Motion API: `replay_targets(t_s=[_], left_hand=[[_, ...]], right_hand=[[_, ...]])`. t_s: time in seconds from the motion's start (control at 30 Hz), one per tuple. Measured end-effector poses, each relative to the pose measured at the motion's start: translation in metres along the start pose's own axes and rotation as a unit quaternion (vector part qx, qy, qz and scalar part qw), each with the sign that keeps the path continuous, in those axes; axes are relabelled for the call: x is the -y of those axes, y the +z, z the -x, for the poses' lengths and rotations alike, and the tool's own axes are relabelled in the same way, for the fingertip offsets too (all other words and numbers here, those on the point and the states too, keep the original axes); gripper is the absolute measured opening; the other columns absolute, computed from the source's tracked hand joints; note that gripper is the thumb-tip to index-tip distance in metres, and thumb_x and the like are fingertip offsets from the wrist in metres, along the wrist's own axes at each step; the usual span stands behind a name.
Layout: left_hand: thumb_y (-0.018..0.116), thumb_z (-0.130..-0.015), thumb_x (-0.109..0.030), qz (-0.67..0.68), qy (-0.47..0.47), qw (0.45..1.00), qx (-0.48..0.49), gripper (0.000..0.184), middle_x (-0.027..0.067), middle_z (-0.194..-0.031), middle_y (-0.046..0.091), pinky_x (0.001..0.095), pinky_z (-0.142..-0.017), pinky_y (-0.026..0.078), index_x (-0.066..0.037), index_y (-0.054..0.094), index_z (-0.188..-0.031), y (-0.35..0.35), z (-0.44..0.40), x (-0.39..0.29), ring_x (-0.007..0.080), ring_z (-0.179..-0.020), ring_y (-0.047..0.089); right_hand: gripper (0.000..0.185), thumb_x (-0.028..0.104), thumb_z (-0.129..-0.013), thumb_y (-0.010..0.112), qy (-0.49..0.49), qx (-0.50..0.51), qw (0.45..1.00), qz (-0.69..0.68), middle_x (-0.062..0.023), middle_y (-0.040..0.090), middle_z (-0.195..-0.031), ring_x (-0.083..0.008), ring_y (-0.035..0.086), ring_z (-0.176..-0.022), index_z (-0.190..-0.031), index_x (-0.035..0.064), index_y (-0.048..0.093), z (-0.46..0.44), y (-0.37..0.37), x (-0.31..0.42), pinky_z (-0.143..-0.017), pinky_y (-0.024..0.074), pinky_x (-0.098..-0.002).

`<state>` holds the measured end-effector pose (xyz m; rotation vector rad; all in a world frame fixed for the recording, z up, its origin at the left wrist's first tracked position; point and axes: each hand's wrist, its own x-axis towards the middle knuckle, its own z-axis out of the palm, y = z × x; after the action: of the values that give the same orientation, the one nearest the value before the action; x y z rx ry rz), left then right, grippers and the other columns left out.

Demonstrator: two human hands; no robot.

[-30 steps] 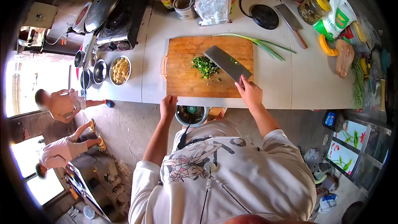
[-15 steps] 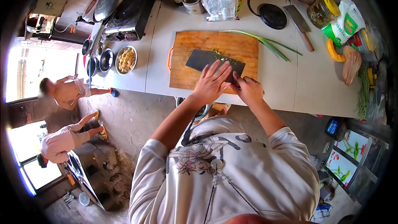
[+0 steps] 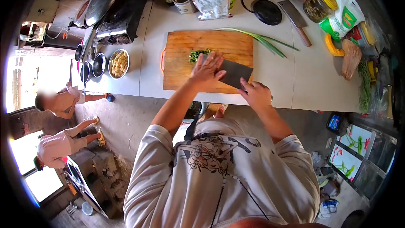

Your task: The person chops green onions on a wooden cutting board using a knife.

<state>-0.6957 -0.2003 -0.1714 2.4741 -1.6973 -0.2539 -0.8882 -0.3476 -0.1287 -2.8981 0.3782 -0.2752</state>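
A dark-bladed cleaver (image 3: pixel 236 73) lies slanted over the right part of the wooden cutting board (image 3: pixel 181 74). My right hand (image 3: pixel 256 94) is closed around its handle at the board's near right edge; the fingers largely cover the handle. With fingers stretched out, my left hand (image 3: pixel 206 69) rests at the blade's left end. Just beyond its fingertips sits a small heap of chopped greens (image 3: pixel 198 55). Long scallion stalks (image 3: pixel 265 43) extend from the board's far edge onto the table to the right.
A second cleaver (image 3: pixel 295 22) lies at the far right beside a round black plate (image 3: pixel 267 12). Left of the board stand a metal bowl of pale food chunks (image 3: pixel 119 63) and dark bowls (image 3: pixel 99 64). Bags and jars line the back. Two people (image 3: pixel 59 143) are at left.
The cleaver has shifted right and nearer me across the board, uncovering the heap of chopped greens. My left hand is now beside that heap. The whole view has shifted slightly.
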Motion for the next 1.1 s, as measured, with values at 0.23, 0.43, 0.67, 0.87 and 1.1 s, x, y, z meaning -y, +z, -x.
replay_targets(t_s=[0.23,0.43,0.67,0.87,1.1], left_hand=[[0.016,-0.093,-0.054,0.097,-0.150,0.978,0.105,0.066,0.0037,-0.147,0.025,0.0476,-0.110,0.003,-0.010,0.032,-0.138,-0.027,0.002,0.036,0.0219,-0.138,0.010],[0.013,-0.085,-0.070,0.666,-0.258,0.700,-0.003,0.089,0.0145,-0.147,0.020,0.0443,-0.110,0.006,-0.001,0.023,-0.140,0.000,0.001,0.050,0.0261,-0.137,0.014],[0.012,-0.079,-0.077,0.893,-0.292,0.341,-0.042,0.101,0.0178,-0.145,0.023,0.0421,-0.110,0.009,0.003,0.020,-0.139,-0.025,0.012,0.035,0.0304,-0.134,0.023],[0.011,-0.080,-0.076,0.862,-0.316,0.395,-0.040,0.097,0.0187,-0.145,0.023,0.0431,-0.109,0.012,0.002,0.027,-0.137,-0.029,0.029,0.049,0.0314,-0.133,0.024],[0.030,-0.087,-0.063,0.613,-0.420,0.665,0.072,0.072,0.0157,-0.133,0.045,0.0440,-0.095,0.034,-0.004,0.048,-0.125,-0.005,0.012,0.081,0.0296,-0.118,0.047]], right_hand=[[0.032,0.037,-0.078,0.064,0.113,0.024,0.989,-0.089,-0.0052,0.062,-0.069,-0.0239,0.062,-0.061,-0.101,0.0150,0.064,0.021,-0.042,-0.023,-0.052,0.0487,-0.0349],[0.037,0.036,-0.090,0.053,0.278,0.163,0.826,-0.463,-0.0066,0.054,-0.057,-0.0121,0.052,-0.047,-0.080,0.0007,0.058,0.029,-0.023,-0.022,-0.046,0.0422,-0.0291],[0.040,0.036,-0.093,0.047,0.249,0.201,0.697,-0.642,-0.0012,0.046,-0.049,-0.0086,0.042,-0.036,-0.071,0.0026,0.049,0.012,0.029,0.018,-0.035,0.0329,-0.0247],[0.043,0.036,-0.094,0.046,0.291,0.162,0.758,-0.561,-0.0017,0.047,-0.049,-0.0077,0.041,-0.035,-0.068,0.0019,0.049,0.004,0.036,0.006,-0.035,0.0333,-0.0256],[0.025,0.031,-0.088,0.051,0.273,0.069,0.938,-0.200,-0.0188,0.060,-0.067,-0.0376,0.059,-0.065,-0.087,0.0071,0.059,-0.007,0.007,0.001,-0.057,0.0481,-0.0442]])
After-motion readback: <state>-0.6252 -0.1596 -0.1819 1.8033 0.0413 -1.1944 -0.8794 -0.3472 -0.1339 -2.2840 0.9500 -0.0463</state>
